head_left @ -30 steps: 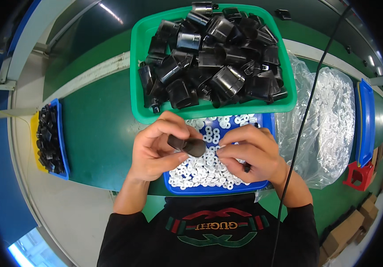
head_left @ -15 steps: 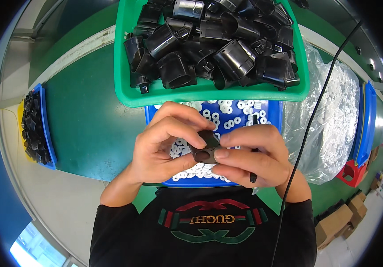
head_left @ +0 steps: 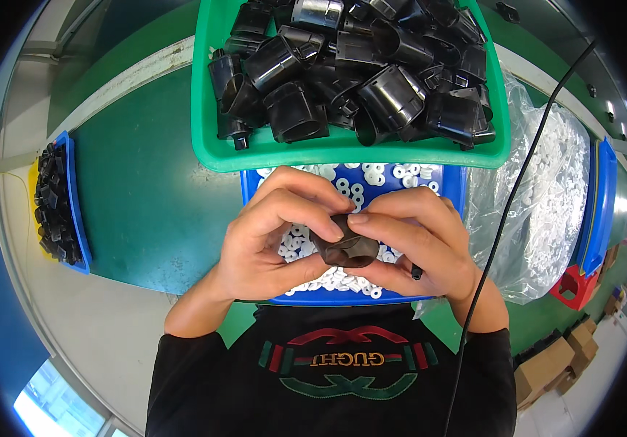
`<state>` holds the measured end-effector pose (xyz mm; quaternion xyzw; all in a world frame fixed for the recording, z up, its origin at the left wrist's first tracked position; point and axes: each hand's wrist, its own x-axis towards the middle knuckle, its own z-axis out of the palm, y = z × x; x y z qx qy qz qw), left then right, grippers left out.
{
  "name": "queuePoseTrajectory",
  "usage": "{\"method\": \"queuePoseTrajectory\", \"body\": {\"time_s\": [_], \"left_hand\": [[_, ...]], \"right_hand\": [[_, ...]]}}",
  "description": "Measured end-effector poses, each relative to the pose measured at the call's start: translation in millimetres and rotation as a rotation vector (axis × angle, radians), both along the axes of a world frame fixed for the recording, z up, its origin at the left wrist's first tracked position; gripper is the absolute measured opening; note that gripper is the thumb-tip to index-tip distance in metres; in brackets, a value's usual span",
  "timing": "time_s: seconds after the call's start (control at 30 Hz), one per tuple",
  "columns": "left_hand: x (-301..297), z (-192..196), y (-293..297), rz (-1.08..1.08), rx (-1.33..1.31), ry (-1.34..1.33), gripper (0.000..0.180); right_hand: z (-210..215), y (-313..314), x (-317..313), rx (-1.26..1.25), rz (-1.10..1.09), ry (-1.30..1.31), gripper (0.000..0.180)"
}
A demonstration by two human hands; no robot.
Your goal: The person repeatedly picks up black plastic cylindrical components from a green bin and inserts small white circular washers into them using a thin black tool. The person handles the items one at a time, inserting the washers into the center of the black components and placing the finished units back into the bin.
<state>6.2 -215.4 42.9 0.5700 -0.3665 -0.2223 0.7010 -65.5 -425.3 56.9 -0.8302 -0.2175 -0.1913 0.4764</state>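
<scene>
Both my hands meet over the blue tray, around one hollow black plastic part (head_left: 350, 251) with an opening toward me. My left hand (head_left: 270, 233) grips it from the left, thumb below and fingers on top. From the right, my right hand (head_left: 426, 244) has fingertips on its upper edge and the thumb under it. A thin black rod (head_left: 417, 272) is tucked in the right palm, only its end showing. Beneath lies the blue tray (head_left: 453, 191) with many small white rings (head_left: 346, 282), partly hidden by my hands.
Beyond the tray, a green bin (head_left: 350, 154) is heaped with black plastic parts (head_left: 393, 95). At right lies a clear plastic bag (head_left: 539, 211) of white rings, with a black cable (head_left: 521, 178) hanging before it. A blue-edged bin (head_left: 74, 211) of black parts stands far left.
The black part has been turned so its opening faces me more. My right fingers have shifted onto its upper edge, and the rod has tilted, showing less of itself.
</scene>
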Motion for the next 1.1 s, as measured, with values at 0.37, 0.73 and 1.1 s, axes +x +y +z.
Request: {"method": "queuePoseTrajectory", "body": {"time_s": [0.37,0.73,1.1], "left_hand": [[14.0,6.4,15.7,0.203,-0.286,-0.005,0.013],[5.6,21.0,4.5,0.151,0.219,-0.241,0.033],[3.4,5.6,-6.3,0.038,0.274,-0.393,0.037]], "right_hand": [[-3.4,-4.5,-2.4,-0.049,-0.04,-0.043,0.047],[-2.6,-3.1,-3.1,-0.054,-0.012,-0.027,0.048],[11.1,-11.3,2.7,0.275,0.151,0.015,0.014]]}}
